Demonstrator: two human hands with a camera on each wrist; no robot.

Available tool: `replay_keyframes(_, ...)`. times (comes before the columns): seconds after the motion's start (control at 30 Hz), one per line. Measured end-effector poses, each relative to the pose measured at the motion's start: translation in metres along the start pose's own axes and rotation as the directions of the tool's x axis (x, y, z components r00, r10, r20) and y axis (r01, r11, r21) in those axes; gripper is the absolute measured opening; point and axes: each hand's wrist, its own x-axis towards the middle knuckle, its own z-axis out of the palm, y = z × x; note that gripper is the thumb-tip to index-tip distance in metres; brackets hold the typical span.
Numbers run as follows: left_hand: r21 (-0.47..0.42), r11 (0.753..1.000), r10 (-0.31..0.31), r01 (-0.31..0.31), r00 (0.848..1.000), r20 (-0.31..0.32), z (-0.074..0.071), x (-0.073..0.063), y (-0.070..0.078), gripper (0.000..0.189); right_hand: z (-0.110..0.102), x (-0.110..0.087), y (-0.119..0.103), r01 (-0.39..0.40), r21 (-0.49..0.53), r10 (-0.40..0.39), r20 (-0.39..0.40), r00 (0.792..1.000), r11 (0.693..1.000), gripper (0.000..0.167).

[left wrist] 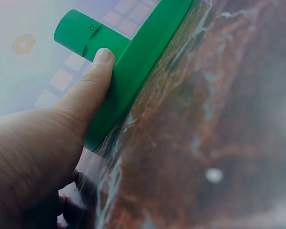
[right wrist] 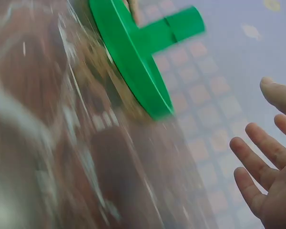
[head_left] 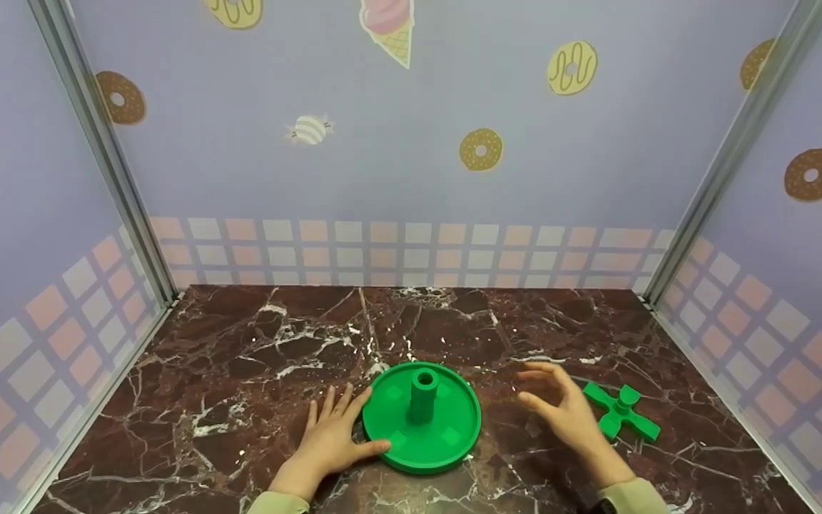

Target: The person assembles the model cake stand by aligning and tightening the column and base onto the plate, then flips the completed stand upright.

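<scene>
A round green dish (head_left: pixel 447 457) with a raised rim and a hollow post (head_left: pixel 423 396) at its centre stands on the marble-patterned table. Against its left side rests my left hand (head_left: pixel 329 439), fingers spread and thumb lying on the rim. In the left wrist view the thumb (left wrist: pixel 93 81) reaches over the rim near the post, which bears small markings. My right hand (head_left: pixel 564 410) hovers right of the dish with its fingers loosely bent and nothing in them. Beside that hand lies a green cross-shaped piece (head_left: pixel 623 412) with a short round stub in its middle.
The dark red table (head_left: pixel 254 371) has white veins. Behind it rises a lilac wall (head_left: pixel 382 185) printed with sweets and tiles, and side panels stand left and right. Metal posts (head_left: pixel 711 178) mark the two back corners.
</scene>
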Motion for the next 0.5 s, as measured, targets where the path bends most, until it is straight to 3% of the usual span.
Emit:
replay_keyframes(0.2, 0.007, 1.000, -0.001, 0.001, 1.000, -0.009, 0.000, 0.000, 0.000, 0.105, -0.044, -0.008, 0.003, -0.015, -0.038, 0.011, -0.099, 0.995, 0.999, 0.045)
replay_keyframes(0.5, -0.011, 1.000, -0.008, 0.008, 1.000, 0.012, 0.003, 0.000, -0.001, 0.104, -0.104, -0.022, 0.017, -0.086, -0.206, 0.043, -0.201, 0.979, 0.975, 0.045)
